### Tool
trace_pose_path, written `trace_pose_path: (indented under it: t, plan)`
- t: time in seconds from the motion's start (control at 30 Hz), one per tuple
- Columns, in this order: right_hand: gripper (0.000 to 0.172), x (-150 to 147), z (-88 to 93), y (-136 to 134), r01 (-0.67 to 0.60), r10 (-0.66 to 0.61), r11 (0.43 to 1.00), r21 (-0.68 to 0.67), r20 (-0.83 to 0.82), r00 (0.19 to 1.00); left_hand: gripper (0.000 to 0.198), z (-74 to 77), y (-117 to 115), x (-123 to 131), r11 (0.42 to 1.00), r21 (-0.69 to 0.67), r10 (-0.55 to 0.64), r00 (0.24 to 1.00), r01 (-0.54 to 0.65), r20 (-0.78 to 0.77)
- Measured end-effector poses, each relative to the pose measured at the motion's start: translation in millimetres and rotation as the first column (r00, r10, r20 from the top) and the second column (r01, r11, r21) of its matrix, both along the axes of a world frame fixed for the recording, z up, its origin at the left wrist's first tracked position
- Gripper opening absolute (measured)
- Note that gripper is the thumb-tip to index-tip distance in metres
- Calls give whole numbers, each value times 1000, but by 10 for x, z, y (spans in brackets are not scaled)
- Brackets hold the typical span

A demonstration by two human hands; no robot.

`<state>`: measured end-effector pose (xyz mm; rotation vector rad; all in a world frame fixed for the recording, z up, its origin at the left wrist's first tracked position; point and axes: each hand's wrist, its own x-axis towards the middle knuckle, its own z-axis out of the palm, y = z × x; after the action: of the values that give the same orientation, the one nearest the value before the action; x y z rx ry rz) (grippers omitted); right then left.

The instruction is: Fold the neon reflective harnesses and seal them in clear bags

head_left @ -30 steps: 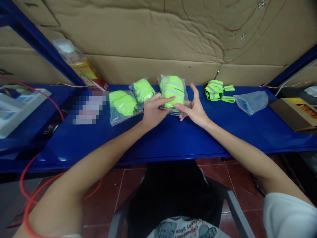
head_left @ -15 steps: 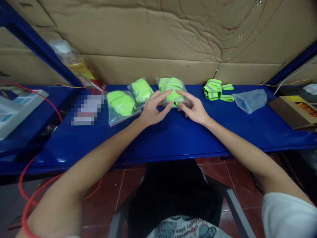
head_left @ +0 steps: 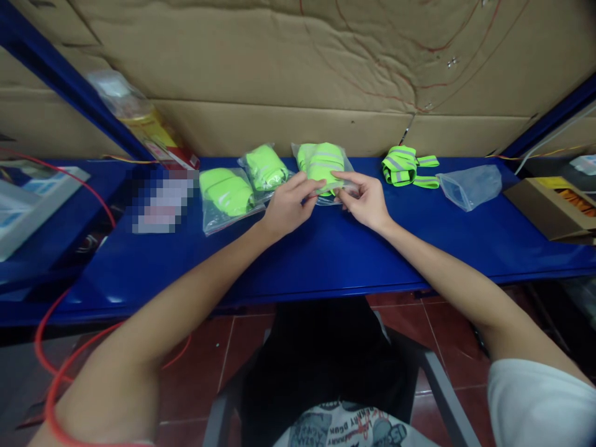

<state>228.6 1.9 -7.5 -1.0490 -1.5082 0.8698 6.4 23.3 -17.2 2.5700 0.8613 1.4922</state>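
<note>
A clear plastic bag [head_left: 320, 159] holding a folded neon-yellow reflective strap lies at the back middle of the blue table. Both hands pinch its near edge: my left hand [head_left: 289, 203] at the left corner, my right hand [head_left: 365, 200] at the right, thumbs and index fingers closed on the plastic. To the left lie two more filled bags, one [head_left: 228, 194] close to my left wrist and a smaller one [head_left: 266, 169] behind it. Right of my right hand sits an unbagged bundle of reflective straps [head_left: 400, 167], and beyond it a flat clear bag [head_left: 471, 187].
An open cardboard box [head_left: 547, 208] stands at the right end of the blue table [head_left: 307, 267]. At the back left leans a bottle with a yellow label [head_left: 139, 124]. Cardboard [head_left: 261, 121] walls the back; a red hose [head_left: 49, 391] loops at lower left.
My fingers have closed from a loose spread over the bag to a pinch on its near edge. The other bags and the strap bundle stay where they were.
</note>
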Motion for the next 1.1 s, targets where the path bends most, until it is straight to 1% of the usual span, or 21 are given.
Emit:
trace_pose_path:
  t: [0.17,0.3,0.33,0.37,0.4,0.47,0.53,0.6,0.63,0.67,0.7,0.73,0.8,0.83,0.9,1.0,1.03,1.1]
  plan:
    - [47,34,3,-7,-9,6,999,31,73,997,30,-13,40,11,999,-36,8,997,-5,71]
    - [49,77,-63,33,-22,17,999,46,102,995,27,10,-3,-10,999,-5,-35,994,35,100]
    - [50,87,-70,46,-19,12,997,71,97,995,29,29,-26,-20,999,8,-52,996,51,79]
    - [51,95,-68,57,-9,0,994,105,84,996,36,53,-50,-28,998,19,-65,997,65,49]
    - [53,102,-53,65,7,-16,990,140,65,998,47,78,-71,-36,997,27,-74,997,74,16]
    - [60,115,7,64,19,-25,980,196,33,999,72,119,-89,-41,997,21,-77,997,77,-13]
    - [71,130,88,46,-38,32,975,220,30,999,84,133,-68,-36,998,-15,-62,997,62,51]
    - [85,147,149,27,-126,114,968,216,65,991,82,120,-15,-32,997,-68,-28,985,41,172]
    - [91,157,161,23,-149,131,966,210,96,987,77,108,15,-32,995,-96,-9,974,31,225]
    - [94,169,161,22,-148,122,967,206,133,984,71,96,41,-35,993,-120,9,965,24,263]
    - [95,181,149,27,-125,90,970,208,170,981,63,85,60,-39,990,-138,21,958,19,284]
    - [91,194,130,35,-89,45,972,217,199,979,56,79,69,-43,989,-148,26,957,18,290]
    - [77,217,96,56,-10,-45,968,249,214,976,46,75,62,-42,988,-152,11,963,32,270]
    - [70,226,91,67,23,-79,963,268,199,977,45,75,48,-36,988,-150,-3,967,42,256]
    - [60,237,121,83,89,-138,948,305,141,980,54,65,16,-11,985,-158,-27,971,66,239]
    - [54,260,249,89,232,-264,905,356,45,963,77,12,-10,38,971,-223,-29,972,82,233]
    - [53,276,298,88,284,-313,882,375,18,949,79,-13,-10,53,963,-254,-25,973,85,231]
    - [58,324,380,86,358,-383,837,414,-24,924,72,-56,-1,75,941,-324,-15,969,98,248]
